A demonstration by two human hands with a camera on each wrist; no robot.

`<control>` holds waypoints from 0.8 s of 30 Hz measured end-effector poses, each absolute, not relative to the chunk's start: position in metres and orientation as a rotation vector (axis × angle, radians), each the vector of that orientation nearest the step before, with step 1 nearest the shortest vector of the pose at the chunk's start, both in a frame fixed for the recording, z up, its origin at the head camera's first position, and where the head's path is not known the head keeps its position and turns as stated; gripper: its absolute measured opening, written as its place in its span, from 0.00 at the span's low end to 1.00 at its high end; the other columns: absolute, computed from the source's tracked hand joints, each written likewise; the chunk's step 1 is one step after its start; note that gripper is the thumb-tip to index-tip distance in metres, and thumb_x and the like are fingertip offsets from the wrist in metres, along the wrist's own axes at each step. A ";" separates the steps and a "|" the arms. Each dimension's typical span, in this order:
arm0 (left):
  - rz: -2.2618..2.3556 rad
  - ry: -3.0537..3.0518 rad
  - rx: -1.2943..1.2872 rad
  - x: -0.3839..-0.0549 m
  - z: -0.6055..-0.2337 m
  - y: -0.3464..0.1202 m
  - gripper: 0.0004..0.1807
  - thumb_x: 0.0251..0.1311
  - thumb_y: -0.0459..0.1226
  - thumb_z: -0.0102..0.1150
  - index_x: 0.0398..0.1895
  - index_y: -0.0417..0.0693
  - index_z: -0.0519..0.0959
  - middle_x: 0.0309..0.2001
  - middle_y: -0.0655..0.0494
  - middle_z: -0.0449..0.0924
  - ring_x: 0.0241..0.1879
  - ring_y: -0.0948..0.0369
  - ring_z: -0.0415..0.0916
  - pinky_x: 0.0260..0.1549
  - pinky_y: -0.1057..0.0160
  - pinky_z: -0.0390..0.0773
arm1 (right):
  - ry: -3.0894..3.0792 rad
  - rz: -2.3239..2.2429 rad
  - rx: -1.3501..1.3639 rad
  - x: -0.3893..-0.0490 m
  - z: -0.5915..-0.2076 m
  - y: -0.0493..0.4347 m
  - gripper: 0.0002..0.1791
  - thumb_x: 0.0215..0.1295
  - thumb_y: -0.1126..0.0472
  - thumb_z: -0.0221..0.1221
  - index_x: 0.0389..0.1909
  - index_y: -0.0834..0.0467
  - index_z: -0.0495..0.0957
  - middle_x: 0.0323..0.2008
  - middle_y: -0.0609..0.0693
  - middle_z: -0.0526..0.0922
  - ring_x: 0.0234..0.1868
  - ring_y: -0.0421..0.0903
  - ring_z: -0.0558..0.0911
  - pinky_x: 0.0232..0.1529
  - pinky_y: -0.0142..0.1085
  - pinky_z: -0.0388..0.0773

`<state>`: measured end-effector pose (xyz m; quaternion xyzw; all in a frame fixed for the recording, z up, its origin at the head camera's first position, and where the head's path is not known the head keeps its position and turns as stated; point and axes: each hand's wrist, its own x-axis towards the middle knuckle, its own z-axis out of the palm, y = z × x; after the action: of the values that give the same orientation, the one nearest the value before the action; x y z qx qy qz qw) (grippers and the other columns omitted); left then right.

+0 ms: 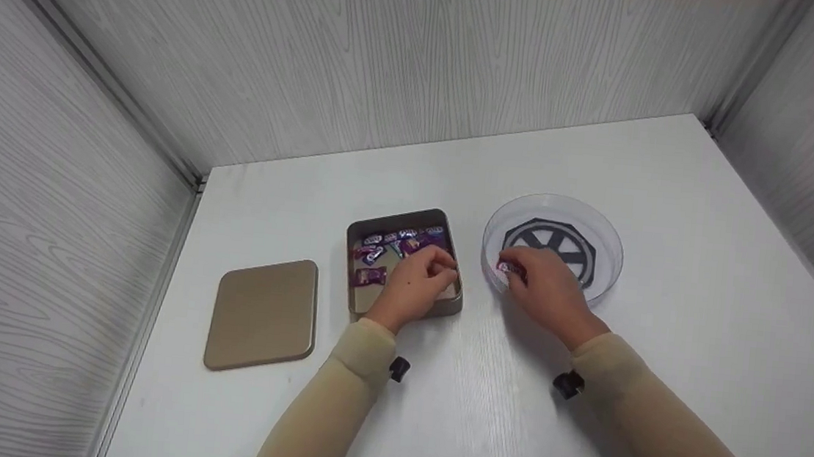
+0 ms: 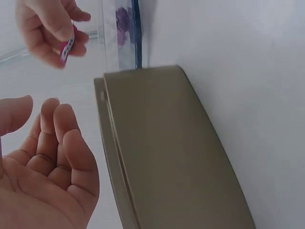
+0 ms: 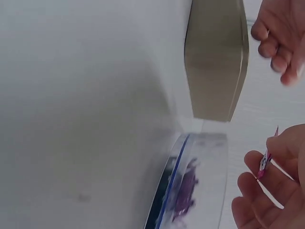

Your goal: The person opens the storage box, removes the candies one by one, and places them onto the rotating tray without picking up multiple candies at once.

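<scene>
My right hand (image 1: 549,289) pinches a small pink wrapped candy (image 3: 263,162) between thumb and fingers, over the near left side of a round clear plastic container (image 1: 617,273). Through that container's wall, the right wrist view shows a purple wrapped candy (image 3: 185,191). Over the right part of an open gold tin (image 1: 449,306) is my left hand (image 1: 413,284), its fingers loosely curled with nothing between them. Inside the tin lie several wrapped candies, among them a purple one (image 1: 370,276); the hand hides some of the contents.
The tin's flat gold lid (image 1: 263,315) lies on the white table (image 1: 471,418), left of the tin. A dark spoked pattern (image 1: 582,245) shows at the bottom of the clear container. Pale wood-grain panels (image 1: 408,52) stand around the table.
</scene>
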<state>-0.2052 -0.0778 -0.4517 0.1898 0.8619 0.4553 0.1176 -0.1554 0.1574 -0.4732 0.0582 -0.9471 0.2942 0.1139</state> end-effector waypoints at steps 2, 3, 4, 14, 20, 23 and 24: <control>1.277 2.578 0.524 -0.207 -0.453 -0.082 0.08 0.69 0.44 0.60 0.47 0.55 0.79 0.39 0.61 0.79 0.41 0.61 0.75 0.43 0.58 0.75 | -2.789 0.838 0.136 -0.159 -0.476 0.166 0.15 0.69 0.63 0.59 0.54 0.56 0.83 0.47 0.51 0.85 0.48 0.52 0.79 0.52 0.50 0.74; 1.247 2.607 0.511 -0.207 -0.454 -0.084 0.08 0.69 0.44 0.59 0.47 0.55 0.79 0.39 0.61 0.79 0.41 0.61 0.75 0.44 0.58 0.75 | -2.799 0.821 0.116 -0.160 -0.478 0.169 0.14 0.69 0.63 0.59 0.53 0.56 0.83 0.47 0.52 0.85 0.48 0.53 0.79 0.53 0.51 0.74; 1.216 2.632 0.491 -0.207 -0.455 -0.086 0.08 0.69 0.44 0.59 0.47 0.55 0.79 0.39 0.61 0.79 0.41 0.61 0.75 0.44 0.58 0.76 | -2.810 0.797 0.095 -0.161 -0.479 0.173 0.14 0.69 0.63 0.59 0.53 0.57 0.83 0.47 0.52 0.85 0.48 0.54 0.79 0.53 0.51 0.74; 1.055 2.796 0.452 -0.211 -0.461 -0.098 0.09 0.67 0.45 0.59 0.47 0.55 0.80 0.38 0.61 0.78 0.38 0.61 0.74 0.40 0.59 0.75 | -2.981 0.668 0.007 -0.167 -0.487 0.194 0.15 0.66 0.67 0.55 0.50 0.62 0.82 0.46 0.59 0.84 0.49 0.60 0.81 0.52 0.56 0.75; 1.009 2.821 0.427 -0.218 -0.463 -0.103 0.07 0.68 0.44 0.58 0.44 0.54 0.79 0.37 0.60 0.77 0.37 0.61 0.73 0.40 0.58 0.73 | -2.997 0.614 0.003 -0.168 -0.488 0.195 0.17 0.63 0.68 0.55 0.51 0.62 0.82 0.44 0.60 0.82 0.46 0.61 0.80 0.49 0.58 0.75; 0.971 2.814 0.398 -0.220 -0.464 -0.105 0.08 0.68 0.45 0.58 0.44 0.55 0.79 0.37 0.60 0.77 0.37 0.60 0.74 0.39 0.57 0.73 | -2.996 0.624 -0.005 -0.168 -0.488 0.196 0.18 0.63 0.67 0.55 0.52 0.62 0.82 0.45 0.61 0.82 0.47 0.62 0.79 0.50 0.58 0.74; 0.957 2.813 0.391 -0.221 -0.464 -0.106 0.08 0.69 0.46 0.58 0.44 0.55 0.79 0.37 0.60 0.77 0.37 0.60 0.74 0.39 0.57 0.73 | -2.995 0.629 -0.008 -0.168 -0.488 0.196 0.18 0.63 0.67 0.55 0.53 0.62 0.82 0.45 0.61 0.82 0.47 0.62 0.79 0.50 0.58 0.74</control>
<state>-0.2210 -0.1059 -0.4645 0.1300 0.9361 0.3186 0.0723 -0.1681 0.1962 -0.4883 -0.0025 -0.9778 0.2053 0.0407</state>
